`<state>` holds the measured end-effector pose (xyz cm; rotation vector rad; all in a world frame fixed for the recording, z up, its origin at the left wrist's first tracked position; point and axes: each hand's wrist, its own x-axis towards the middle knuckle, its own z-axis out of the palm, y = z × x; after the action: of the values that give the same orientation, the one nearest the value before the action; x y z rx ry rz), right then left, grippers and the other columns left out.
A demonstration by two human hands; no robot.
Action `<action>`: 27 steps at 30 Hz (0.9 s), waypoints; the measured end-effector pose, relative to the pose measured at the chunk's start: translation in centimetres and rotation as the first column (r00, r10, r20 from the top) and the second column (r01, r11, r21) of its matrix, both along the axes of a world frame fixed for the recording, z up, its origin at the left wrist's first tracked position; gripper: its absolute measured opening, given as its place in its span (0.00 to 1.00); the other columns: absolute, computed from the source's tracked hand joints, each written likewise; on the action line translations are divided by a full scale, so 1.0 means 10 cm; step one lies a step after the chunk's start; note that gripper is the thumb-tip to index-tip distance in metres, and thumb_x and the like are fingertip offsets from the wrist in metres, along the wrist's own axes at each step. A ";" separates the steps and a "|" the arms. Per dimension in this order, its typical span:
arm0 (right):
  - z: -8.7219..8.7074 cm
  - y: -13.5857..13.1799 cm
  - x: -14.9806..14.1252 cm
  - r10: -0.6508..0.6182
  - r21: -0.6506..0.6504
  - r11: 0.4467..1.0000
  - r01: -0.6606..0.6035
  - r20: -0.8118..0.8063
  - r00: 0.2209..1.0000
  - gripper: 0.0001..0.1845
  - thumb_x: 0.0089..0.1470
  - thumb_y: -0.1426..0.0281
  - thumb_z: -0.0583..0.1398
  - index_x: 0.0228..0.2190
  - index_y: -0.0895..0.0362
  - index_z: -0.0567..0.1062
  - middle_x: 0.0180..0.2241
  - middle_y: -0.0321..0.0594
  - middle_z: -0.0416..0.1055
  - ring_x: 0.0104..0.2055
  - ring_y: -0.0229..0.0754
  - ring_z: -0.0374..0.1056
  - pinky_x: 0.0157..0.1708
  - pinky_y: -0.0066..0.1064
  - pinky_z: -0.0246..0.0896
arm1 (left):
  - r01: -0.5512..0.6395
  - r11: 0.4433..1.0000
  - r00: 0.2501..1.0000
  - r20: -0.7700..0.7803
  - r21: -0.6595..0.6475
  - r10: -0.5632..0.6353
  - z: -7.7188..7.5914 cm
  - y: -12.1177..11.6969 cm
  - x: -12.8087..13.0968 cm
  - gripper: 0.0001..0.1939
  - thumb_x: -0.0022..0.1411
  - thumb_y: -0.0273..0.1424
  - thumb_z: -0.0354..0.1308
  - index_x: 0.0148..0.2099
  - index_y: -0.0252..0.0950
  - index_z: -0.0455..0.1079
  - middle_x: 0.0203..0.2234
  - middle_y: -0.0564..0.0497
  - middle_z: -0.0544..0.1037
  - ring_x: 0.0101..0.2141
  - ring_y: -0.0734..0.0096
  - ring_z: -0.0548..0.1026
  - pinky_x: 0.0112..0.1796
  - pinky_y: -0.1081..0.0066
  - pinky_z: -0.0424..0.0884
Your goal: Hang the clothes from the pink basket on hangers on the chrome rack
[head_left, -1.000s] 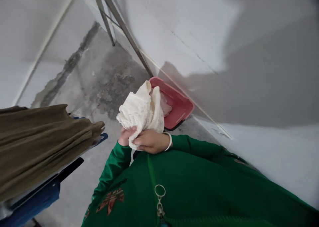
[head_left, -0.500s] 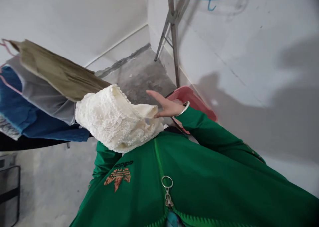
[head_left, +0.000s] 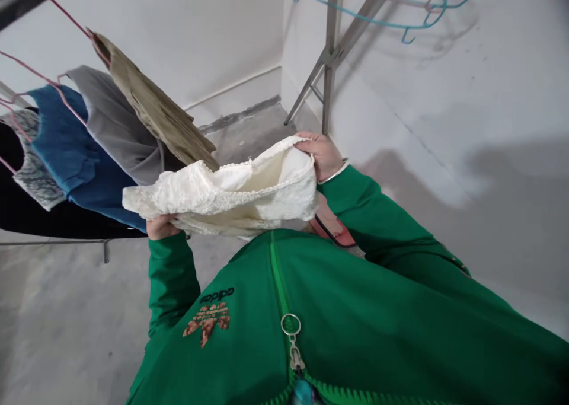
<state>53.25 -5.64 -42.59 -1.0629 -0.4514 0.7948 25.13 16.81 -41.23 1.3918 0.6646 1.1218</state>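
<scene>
My left hand (head_left: 160,227) and my right hand (head_left: 320,155) are well apart, each clamped on an opposite edge of a cream lace garment (head_left: 231,194), which is spread open in front of my chest. My right fingers (head_left: 306,139) curl over its upper edge. On my green track jacket (head_left: 355,334), "adidas" reads upside down above a trefoil logo (head_left: 207,325). A pink basket (head_left: 338,233) shows just under my right forearm. Olive (head_left: 151,108), grey (head_left: 111,126) and blue garments (head_left: 73,138) hang at upper left.
</scene>
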 end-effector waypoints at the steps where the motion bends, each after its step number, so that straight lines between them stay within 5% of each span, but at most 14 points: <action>1: 0.07 -0.01 0.00 -0.001 0.001 1.000 0.001 0.020 1.000 0.12 0.41 0.63 0.67 0.26 0.56 0.74 0.20 0.34 0.69 0.24 0.37 0.65 0.26 0.30 0.62 | 0.028 0.999 0.999 0.020 -0.025 -0.027 -0.08 0.03 -0.04 0.25 0.52 0.42 0.66 0.46 0.30 0.69 0.44 0.50 0.76 0.50 0.57 0.71 0.51 0.56 0.71; 6: 0.30 -0.01 -0.09 -0.043 0.043 0.998 0.042 0.019 0.999 0.14 0.40 0.61 0.69 0.27 0.55 0.73 0.25 0.37 0.73 0.34 0.44 0.71 0.35 0.36 0.68 | 0.249 0.969 0.968 0.025 0.005 -0.249 -0.43 0.22 -0.23 0.24 0.45 0.54 0.64 0.26 0.37 0.68 0.26 0.51 0.77 0.37 0.63 0.76 0.40 0.62 0.74; 9: 0.44 0.00 -0.19 -0.054 0.065 0.997 0.052 0.022 0.998 0.12 0.42 0.63 0.68 0.25 0.55 0.72 0.24 0.36 0.72 0.33 0.41 0.71 0.32 0.32 0.68 | 0.324 0.945 0.946 -0.034 0.054 -0.322 -0.45 0.31 -0.33 0.25 0.37 0.52 0.70 0.20 0.36 0.66 0.19 0.53 0.72 0.25 0.69 0.72 0.31 0.67 0.72; 11: 0.53 0.01 -0.27 -0.050 0.089 0.995 0.047 0.037 0.998 0.09 0.45 0.65 0.66 0.25 0.56 0.72 0.23 0.34 0.71 0.28 0.38 0.69 0.28 0.29 0.65 | 0.437 0.900 0.887 -0.166 0.004 -0.430 -0.37 0.34 -0.39 0.21 0.37 0.46 0.72 0.25 0.34 0.73 0.23 0.49 0.76 0.27 0.66 0.75 0.32 0.66 0.72; 13: 0.63 0.05 -0.39 -0.037 0.106 0.994 0.031 0.055 0.998 0.08 0.47 0.66 0.65 0.25 0.57 0.72 0.21 0.33 0.68 0.24 0.34 0.66 0.25 0.26 0.62 | 0.617 0.781 0.717 -0.341 -0.096 -0.608 -0.26 0.31 -0.40 0.23 0.40 0.39 0.72 0.39 0.33 0.77 0.35 0.43 0.80 0.38 0.55 0.78 0.40 0.62 0.74; 15: 0.70 0.10 -0.53 -0.001 0.111 0.994 -0.005 0.054 0.999 0.07 0.47 0.67 0.64 0.25 0.57 0.72 0.20 0.32 0.67 0.22 0.32 0.64 0.23 0.25 0.60 | 0.746 0.650 0.560 -0.393 -0.144 -0.730 -0.20 0.21 -0.30 0.32 0.45 0.40 0.69 0.54 0.36 0.72 0.50 0.40 0.75 0.52 0.49 0.73 0.50 0.58 0.70; 16: 0.73 0.14 -0.60 0.030 0.108 0.994 -0.034 0.042 0.999 0.08 0.46 0.67 0.65 0.25 0.58 0.72 0.20 0.31 0.67 0.21 0.32 0.63 0.22 0.24 0.59 | 0.773 0.623 0.543 -0.385 -0.118 -0.747 -0.20 0.12 -0.20 0.36 0.48 0.42 0.67 0.59 0.38 0.67 0.56 0.40 0.71 0.56 0.49 0.69 0.52 0.57 0.68; 19: 0.79 0.25 -0.80 0.135 0.105 0.985 -0.134 -0.011 0.991 0.10 0.39 0.67 0.67 0.24 0.59 0.73 0.19 0.32 0.68 0.21 0.32 0.62 0.20 0.23 0.57 | 0.699 0.712 0.650 -0.471 0.063 -0.597 -0.32 -0.24 0.24 0.38 0.51 0.44 0.63 0.62 0.37 0.61 0.56 0.39 0.69 0.53 0.54 0.71 0.49 0.59 0.70; 22: 0.81 0.31 -0.85 0.183 0.084 0.980 -0.183 0.003 0.983 0.12 0.36 0.66 0.67 0.23 0.60 0.73 0.18 0.32 0.67 0.20 0.31 0.60 0.19 0.22 0.53 | 0.577 0.781 0.636 -0.732 0.239 -0.245 -0.49 -0.50 0.56 0.19 0.55 0.38 0.57 0.46 0.35 0.74 0.38 0.44 0.78 0.42 0.60 0.75 0.45 0.64 0.71; 24: 0.78 0.30 -0.78 0.145 0.064 0.987 -0.147 0.038 0.989 0.12 0.36 0.65 0.66 0.24 0.60 0.73 0.17 0.31 0.65 0.18 0.29 0.57 0.18 0.22 0.49 | 0.525 0.795 0.639 -0.758 0.304 -0.133 -0.55 -0.51 0.55 0.13 0.57 0.36 0.53 0.36 0.35 0.76 0.29 0.45 0.75 0.36 0.60 0.75 0.41 0.63 0.71; 27: 0.65 0.24 -0.59 0.038 0.023 0.999 -0.040 0.076 0.996 0.13 0.36 0.64 0.66 0.23 0.60 0.72 0.16 0.30 0.62 0.18 0.29 0.54 0.18 0.22 0.45 | 0.309 0.848 0.639 -0.754 0.431 0.151 -0.56 -0.32 0.31 0.13 0.54 0.37 0.54 0.35 0.34 0.76 0.28 0.44 0.73 0.34 0.58 0.74 0.39 0.61 0.70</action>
<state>47.37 -3.24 -36.06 -1.0671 -0.5464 0.7835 28.25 13.65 -46.86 2.4282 0.9093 0.5846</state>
